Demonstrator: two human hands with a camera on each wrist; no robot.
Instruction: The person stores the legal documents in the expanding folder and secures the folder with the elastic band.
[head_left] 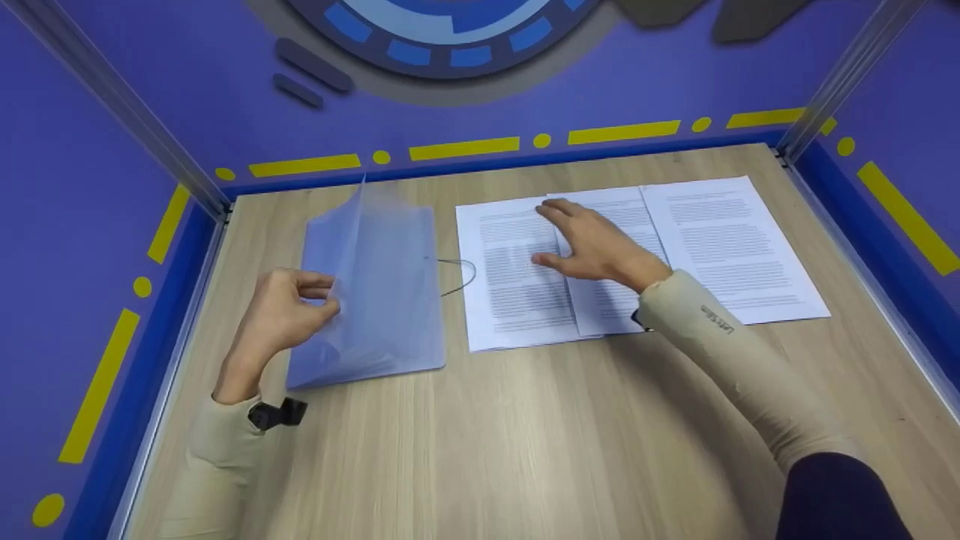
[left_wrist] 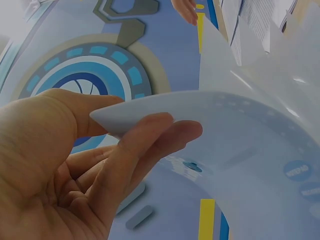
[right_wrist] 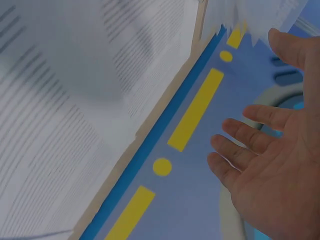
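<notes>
On the left of the table in the head view lies a translucent bluish plastic folder [head_left: 401,307], its cover lifted partway. My left hand [head_left: 281,311] pinches the free edge of that cover between thumb and fingers. The left wrist view shows the cover [left_wrist: 240,130] bending away from the grip. Over the printed sheets is my right hand [head_left: 596,240], fingers spread, holding nothing. Beneath and beside it are a left sheet [head_left: 517,300], an overlapping middle sheet [head_left: 600,311] and a right sheet [head_left: 757,277]. In the right wrist view the palm [right_wrist: 275,175] shows bare.
A thin cord loop [head_left: 474,271] sticks out from the folder's right edge toward the left sheet. Blue panels with yellow marks [head_left: 465,148] wall the wooden table [head_left: 480,450] at the back and both sides. Metal posts [head_left: 847,71] stand at the back corners.
</notes>
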